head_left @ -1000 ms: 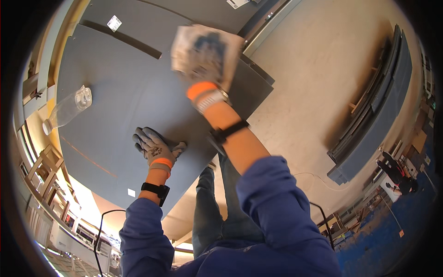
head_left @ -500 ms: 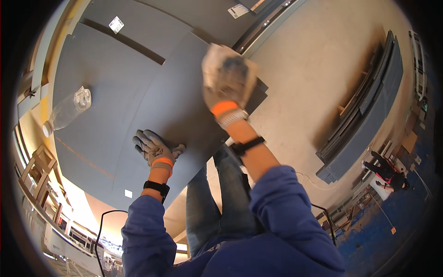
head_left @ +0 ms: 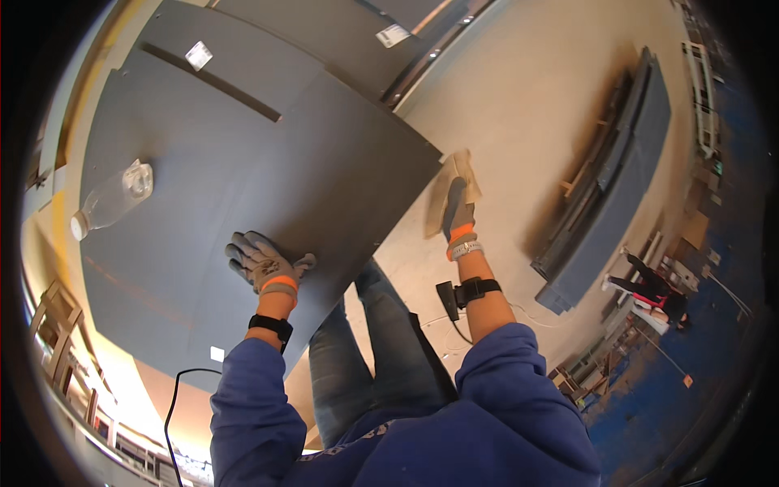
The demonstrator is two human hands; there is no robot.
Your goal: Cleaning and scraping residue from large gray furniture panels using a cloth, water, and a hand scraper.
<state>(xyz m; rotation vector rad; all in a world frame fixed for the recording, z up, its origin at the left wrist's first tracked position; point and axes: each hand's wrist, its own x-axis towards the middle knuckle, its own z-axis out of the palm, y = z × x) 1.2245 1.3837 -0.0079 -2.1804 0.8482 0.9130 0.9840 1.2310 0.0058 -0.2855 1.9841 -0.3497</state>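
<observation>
A large dark grey panel (head_left: 324, 162) lies in front of me. My left hand (head_left: 264, 261), in a grey glove with an orange cuff, rests flat on its near part, fingers stretched out. My right hand (head_left: 459, 213), gloved alike, is off the panel's right edge, over the pale floor. It grips a beige cloth (head_left: 462, 166), slightly smeared by motion; the fingers are partly hidden by the hand's edge. Left of my left hand, a clear plastic bottle (head_left: 114, 197) lies on its side on the panel.
Further dark panels (head_left: 284, 28) lie beyond, and a slot (head_left: 213, 81) cuts the near one. Long dark grey pieces (head_left: 608, 195) are stacked on the floor (head_left: 519, 105) at the right. Another person (head_left: 653, 292) is at the far right. A wooden frame (head_left: 61, 325) stands at the left.
My right hand has swept right with the cloth, from above the panel to beyond its right edge. My left hand stays flat on the panel. The view has shifted slightly.
</observation>
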